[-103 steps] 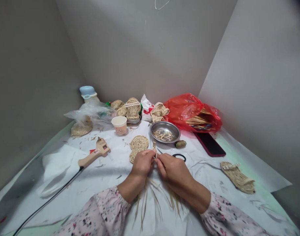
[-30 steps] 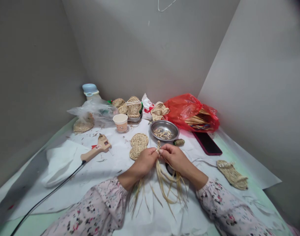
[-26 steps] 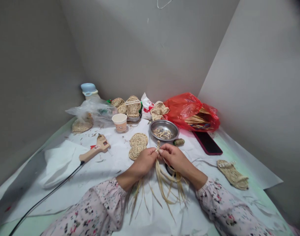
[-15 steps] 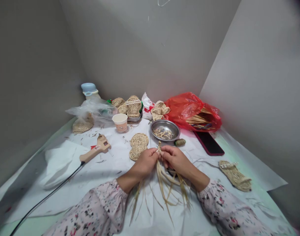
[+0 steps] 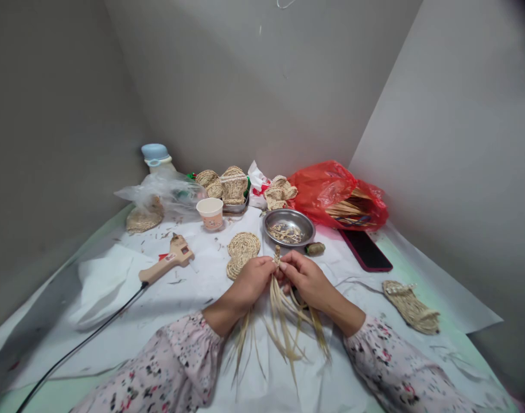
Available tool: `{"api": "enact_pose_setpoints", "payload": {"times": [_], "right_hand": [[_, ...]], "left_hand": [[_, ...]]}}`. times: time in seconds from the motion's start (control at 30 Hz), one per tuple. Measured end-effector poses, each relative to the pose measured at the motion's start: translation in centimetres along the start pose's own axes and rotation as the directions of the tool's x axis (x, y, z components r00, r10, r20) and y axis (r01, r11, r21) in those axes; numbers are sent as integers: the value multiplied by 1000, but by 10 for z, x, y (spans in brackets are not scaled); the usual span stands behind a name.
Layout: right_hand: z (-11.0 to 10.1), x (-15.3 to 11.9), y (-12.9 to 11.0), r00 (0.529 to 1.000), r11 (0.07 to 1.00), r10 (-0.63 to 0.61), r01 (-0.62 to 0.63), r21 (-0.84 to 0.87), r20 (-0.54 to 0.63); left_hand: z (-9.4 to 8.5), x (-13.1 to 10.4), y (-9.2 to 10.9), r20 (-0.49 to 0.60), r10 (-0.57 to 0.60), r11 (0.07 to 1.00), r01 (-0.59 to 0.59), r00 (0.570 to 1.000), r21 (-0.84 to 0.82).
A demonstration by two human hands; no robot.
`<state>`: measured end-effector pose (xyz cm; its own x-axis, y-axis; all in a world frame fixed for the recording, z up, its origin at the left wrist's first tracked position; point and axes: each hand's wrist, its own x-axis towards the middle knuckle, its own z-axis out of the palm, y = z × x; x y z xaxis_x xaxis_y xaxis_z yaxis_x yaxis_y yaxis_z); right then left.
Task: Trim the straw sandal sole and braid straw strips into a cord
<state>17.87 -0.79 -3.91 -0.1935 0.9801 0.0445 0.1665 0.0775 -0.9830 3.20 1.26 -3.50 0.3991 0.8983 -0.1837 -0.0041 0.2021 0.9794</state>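
Between my two hands is a short bundle of straw strands [image 5: 283, 321], its woven tip [image 5: 277, 252] poking up above my fingertips and its loose ends fanning down toward me. My left hand [image 5: 259, 279] pinches the bundle from the left, fingers closed. From the right, my right hand [image 5: 304, 275] also has thumb and fingers closed on it. A dark round thing, mostly hidden, lies under my right hand. Just beyond my left hand is a coiled straw sole shape [image 5: 244, 252], partly covered by it.
A glue gun [image 5: 170, 261] with a black cord lies left. Behind stand a paper cup [image 5: 210, 214] and a metal bowl [image 5: 288, 213] holding straw bits. A thread spool [image 5: 314, 248], phone [image 5: 368, 252], red bag [image 5: 320, 192] of straw and a woven slipper [image 5: 411, 308] are right.
Both hands stay on the straw bundle and have shifted very slightly left. The fingers of my right hand have moved a little, and the hanging strands have swung.
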Motion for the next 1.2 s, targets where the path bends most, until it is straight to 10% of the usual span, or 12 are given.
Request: {"api": "enact_pose_setpoints", "payload": {"times": [0.7, 1.2], "right_hand": [[-9, 0, -1, 989, 939, -141, 122, -323, -38], [-6, -2, -3, 979, 863, -176, 104, -494, -102]], "left_hand": [[-3, 0, -5, -49, 71, 966, -56, 996, 252], [5, -10, 7, -28, 241, 771, -174, 970, 613]]}}
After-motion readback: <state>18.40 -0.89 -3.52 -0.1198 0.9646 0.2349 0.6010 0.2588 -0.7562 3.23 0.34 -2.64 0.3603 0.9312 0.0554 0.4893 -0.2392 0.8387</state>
